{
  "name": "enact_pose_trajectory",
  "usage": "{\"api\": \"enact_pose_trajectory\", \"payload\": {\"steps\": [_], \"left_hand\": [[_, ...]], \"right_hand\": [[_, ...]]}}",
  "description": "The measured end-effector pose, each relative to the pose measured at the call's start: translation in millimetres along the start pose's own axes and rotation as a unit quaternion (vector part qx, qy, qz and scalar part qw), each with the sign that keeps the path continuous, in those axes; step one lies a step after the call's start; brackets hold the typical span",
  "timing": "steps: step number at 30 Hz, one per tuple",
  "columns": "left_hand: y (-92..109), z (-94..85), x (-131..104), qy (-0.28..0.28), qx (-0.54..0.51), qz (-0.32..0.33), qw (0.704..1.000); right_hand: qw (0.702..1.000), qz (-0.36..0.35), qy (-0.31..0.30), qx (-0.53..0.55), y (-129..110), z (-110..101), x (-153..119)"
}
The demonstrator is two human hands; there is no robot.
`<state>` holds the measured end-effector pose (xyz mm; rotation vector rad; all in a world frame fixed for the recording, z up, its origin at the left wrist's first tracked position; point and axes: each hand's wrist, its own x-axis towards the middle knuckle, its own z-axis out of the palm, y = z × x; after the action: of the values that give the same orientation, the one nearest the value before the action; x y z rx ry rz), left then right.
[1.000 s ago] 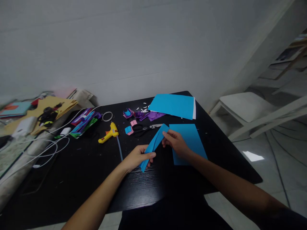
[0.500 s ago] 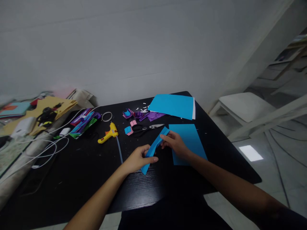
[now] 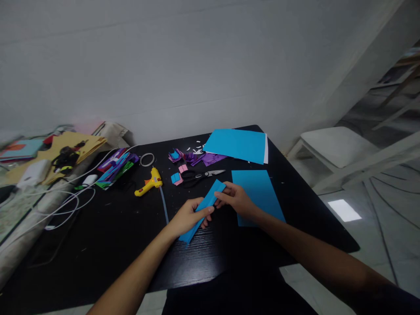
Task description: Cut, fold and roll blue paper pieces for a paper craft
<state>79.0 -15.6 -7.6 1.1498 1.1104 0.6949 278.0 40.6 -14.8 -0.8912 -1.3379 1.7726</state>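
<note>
A folded strip of blue paper slants between my two hands over the black table. My left hand is closed around its lower part, thumb on top. At the strip's upper right end, my right hand pinches the edge between thumb and fingers. A blue paper sheet lies flat under and beside my right forearm. Just beyond the strip, scissors with black handles rest on the table, blades pointing right. Small pink and blue folded pieces sit left of the scissors.
A yellow glue gun with its glue stick lies left, near a tape ring. Folded coloured papers, white cables and purple scraps lie about. Blue sheets are stacked at the back; a white chair stands right.
The blue strip has slid down and left through my left hand, with its lower end now sticking out further. My right hand has shifted slightly left and its grip has moved along the edge.
</note>
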Motion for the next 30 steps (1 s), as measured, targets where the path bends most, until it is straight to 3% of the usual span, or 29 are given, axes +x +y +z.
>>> {"api": "enact_pose_trajectory", "payload": {"steps": [8, 13, 18, 24, 30], "left_hand": [[8.6, 0.5, -4.3, 0.005, 0.007, -0.042, 0.999], [11.9, 3.0, -3.8, -0.023, 0.008, -0.009, 1.0], [6.7, 5.1, 0.3, -0.003, -0.002, 0.036, 0.999], [3.9, 4.1, 0.0, 0.021, 0.01, 0.017, 1.0], [8.4, 4.9, -3.2, 0.01, 0.017, 0.003, 1.0]], "right_hand": [[1.0, -0.002, 0.025, 0.003, -0.4, -3.5, 1.4], [1.0, -0.007, 0.011, -0.004, 2.9, -2.1, 0.9], [1.0, -0.003, -0.022, -0.011, 7.0, 2.3, -0.2], [0.999, -0.026, 0.016, -0.015, 6.1, 3.1, -0.8], [0.997, -0.05, 0.024, -0.048, 5.6, 2.9, -2.0]]}}
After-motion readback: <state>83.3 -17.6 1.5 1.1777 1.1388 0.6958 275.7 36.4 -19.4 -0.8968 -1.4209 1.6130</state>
